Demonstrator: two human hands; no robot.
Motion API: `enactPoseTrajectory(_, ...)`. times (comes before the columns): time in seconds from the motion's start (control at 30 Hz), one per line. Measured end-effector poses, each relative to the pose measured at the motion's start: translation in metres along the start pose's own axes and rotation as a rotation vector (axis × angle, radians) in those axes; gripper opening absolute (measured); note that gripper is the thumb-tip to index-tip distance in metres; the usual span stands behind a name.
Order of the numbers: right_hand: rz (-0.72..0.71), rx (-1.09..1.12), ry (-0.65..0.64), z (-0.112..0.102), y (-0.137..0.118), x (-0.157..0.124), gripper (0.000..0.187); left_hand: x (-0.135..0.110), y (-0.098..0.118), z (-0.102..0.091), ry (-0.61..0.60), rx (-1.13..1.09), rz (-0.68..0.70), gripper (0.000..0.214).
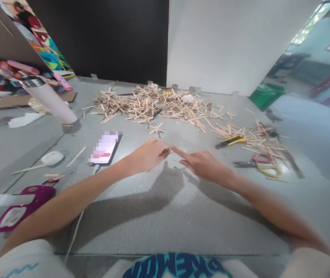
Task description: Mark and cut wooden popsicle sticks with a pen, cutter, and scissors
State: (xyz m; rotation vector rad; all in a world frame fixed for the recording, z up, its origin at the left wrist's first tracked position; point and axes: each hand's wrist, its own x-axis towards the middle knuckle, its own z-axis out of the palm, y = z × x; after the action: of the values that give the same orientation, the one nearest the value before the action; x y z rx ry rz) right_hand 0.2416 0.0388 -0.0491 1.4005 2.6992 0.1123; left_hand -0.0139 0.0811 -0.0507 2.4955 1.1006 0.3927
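Observation:
My left hand point(151, 155) is over the middle of the grey table, its fingers curled and pinched together. Whatever they may hold is too small and hidden to make out. From the right, my right hand point(203, 163) reaches toward it, index finger stretched to the left fingertips and thumb apart below, with nothing visible in its grasp. Just beyond the hands lies a star shape of crossed wooden sticks point(156, 128). Behind that spreads a big heap of wooden craft sticks point(141, 102).
On the right are a yellow utility knife point(234, 141), scissors point(264, 164) and more loose sticks point(257, 135). To the left lie a phone point(105, 148) on a white cable point(76, 231), an earbud case point(52, 157), a purple pouch point(34, 206) and a standing bottle point(50, 100).

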Motion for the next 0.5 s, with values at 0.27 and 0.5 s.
enactPoseTrajectory(0.27,0.260,0.074,0.014,0.005,0.023,0.006,0.036,0.009,-0.012,-0.007,-0.058,-0.212,-0.070,0.029)
enactPoseTrajectory(0.5,0.159,0.270,0.023,0.019,0.020,0.006,0.025,0.007,-0.010,0.004,-0.124,-0.286,-0.080,0.027)
